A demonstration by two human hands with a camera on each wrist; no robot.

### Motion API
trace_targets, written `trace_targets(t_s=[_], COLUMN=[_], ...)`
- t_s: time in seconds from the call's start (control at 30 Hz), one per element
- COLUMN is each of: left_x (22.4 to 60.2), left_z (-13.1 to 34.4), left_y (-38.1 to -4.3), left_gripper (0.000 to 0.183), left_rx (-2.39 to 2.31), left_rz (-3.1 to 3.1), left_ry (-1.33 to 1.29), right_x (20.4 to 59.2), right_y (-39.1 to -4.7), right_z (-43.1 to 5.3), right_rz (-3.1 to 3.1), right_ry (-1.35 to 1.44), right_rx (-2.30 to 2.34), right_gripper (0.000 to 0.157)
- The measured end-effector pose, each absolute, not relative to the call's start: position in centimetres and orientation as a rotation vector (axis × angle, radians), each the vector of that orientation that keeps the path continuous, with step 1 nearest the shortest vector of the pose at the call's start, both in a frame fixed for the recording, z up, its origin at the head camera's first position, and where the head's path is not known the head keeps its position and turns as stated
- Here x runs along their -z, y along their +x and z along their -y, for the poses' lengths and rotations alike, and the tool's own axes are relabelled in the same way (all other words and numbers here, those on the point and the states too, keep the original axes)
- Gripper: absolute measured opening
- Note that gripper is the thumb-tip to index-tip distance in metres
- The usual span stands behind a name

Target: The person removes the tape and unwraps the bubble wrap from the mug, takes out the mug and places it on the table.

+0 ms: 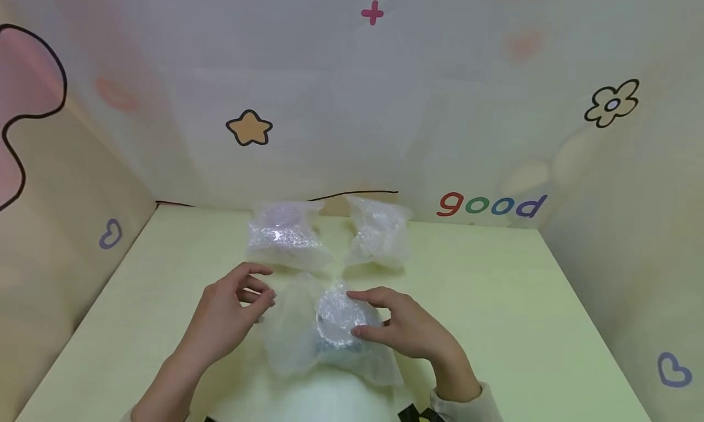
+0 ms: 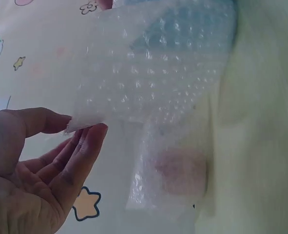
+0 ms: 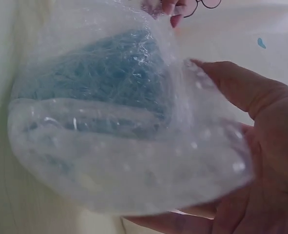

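A blue object wrapped in clear bubble wrap (image 1: 343,324) stands on the table in front of me, also close up in the right wrist view. Its kind is hidden by the wrap. My right hand (image 1: 409,324) grips the bundle from the right, thumb and fingers spread around its side. At the left, a loose flap of bubble wrap (image 2: 129,83) sticks out from the bundle. My left hand (image 1: 233,312) pinches the edge of this flap between thumb and fingertips, as the left wrist view shows.
Two more bubble-wrapped bundles, one at the back left (image 1: 286,236) and one at the back right (image 1: 379,236), lie on the pale yellow-green table (image 1: 495,324). Behind them rises a printed backdrop (image 1: 341,104), with side panels left and right.
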State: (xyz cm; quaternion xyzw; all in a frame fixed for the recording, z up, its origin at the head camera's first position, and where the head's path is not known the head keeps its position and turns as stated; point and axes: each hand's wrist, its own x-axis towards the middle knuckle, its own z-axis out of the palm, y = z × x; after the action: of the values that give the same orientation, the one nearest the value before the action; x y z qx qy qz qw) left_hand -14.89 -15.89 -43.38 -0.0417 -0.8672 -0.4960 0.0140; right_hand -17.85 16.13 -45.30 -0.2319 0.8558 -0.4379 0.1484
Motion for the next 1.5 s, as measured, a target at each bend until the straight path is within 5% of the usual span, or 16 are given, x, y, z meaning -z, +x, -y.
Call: trace_targets(t_s=[0.5, 1.5], left_x=[44.7, 48.5], left_z=[19.5, 23.0], left_y=[-14.8, -15.8], left_gripper=[0.049, 0.029], left_rx=[1.384, 0.980], left_rz=[2.882, 3.204], left_ry=[-0.140, -0.209], right_x=[45.6, 45.1], right_y=[-17.2, -18.2], right_z=[-15.1, -16.0], right_rz=[-2.553, -2.495], right_ry=[-0.519, -0.634], right_rx=[1.232, 1.165], right_gripper=[0.056, 0.060])
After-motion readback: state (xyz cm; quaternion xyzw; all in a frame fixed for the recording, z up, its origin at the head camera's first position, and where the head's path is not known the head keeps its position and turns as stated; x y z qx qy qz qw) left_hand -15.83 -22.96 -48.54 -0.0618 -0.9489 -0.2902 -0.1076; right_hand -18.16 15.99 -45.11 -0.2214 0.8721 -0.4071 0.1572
